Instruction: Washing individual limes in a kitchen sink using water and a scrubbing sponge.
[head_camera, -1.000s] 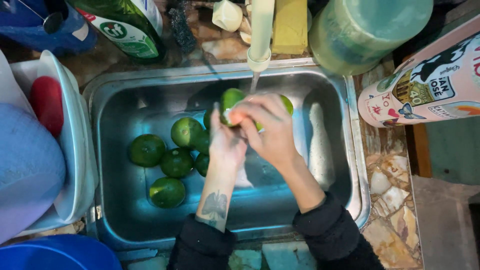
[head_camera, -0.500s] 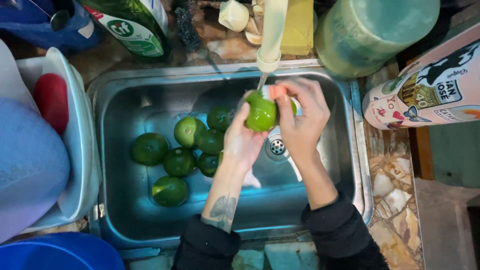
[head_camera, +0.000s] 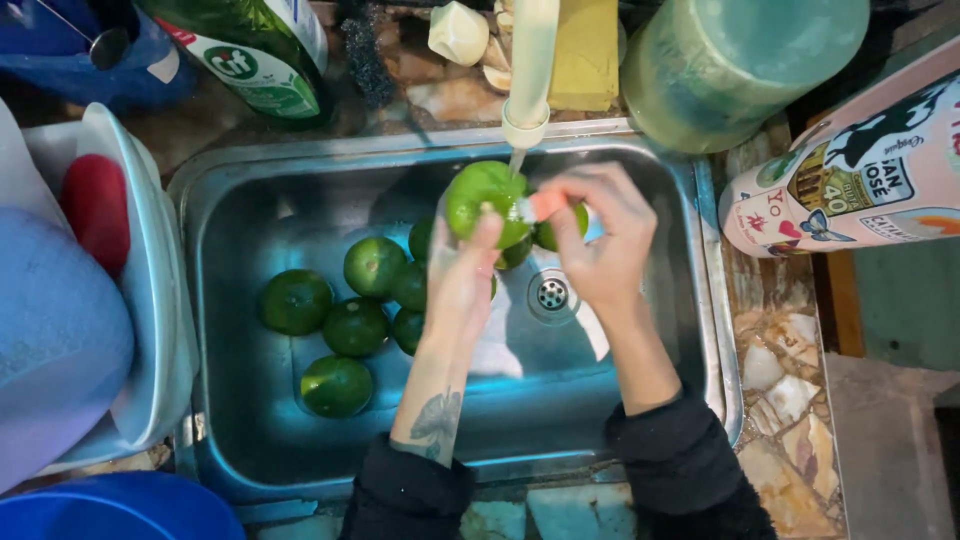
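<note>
A round green citrus fruit (head_camera: 482, 198) is under the thin water stream from the pale tap (head_camera: 530, 70). My left hand (head_camera: 462, 275) grips it from below, thumb across its front. My right hand (head_camera: 603, 240) presses its fingertips against the fruit's right side. Both hands are above the steel sink (head_camera: 240, 180), close to the drain (head_camera: 551, 293). Several more green fruits lie in the basin, among them one at the far left (head_camera: 295, 301), one in front (head_camera: 337, 386) and one partly hidden behind my right hand (head_camera: 560, 232).
A green bottle (head_camera: 262, 50), a yellow sponge (head_camera: 585, 40) and a large pale green jug (head_camera: 740, 60) stand behind the sink. A printed carton (head_camera: 850, 170) lies at the right. At left a white tub (head_camera: 150, 300) holds a red object (head_camera: 95, 205).
Both hands have lifted the fruit from low over the basin up to the tap's stream. The right hand's fingers have shifted along its side.
</note>
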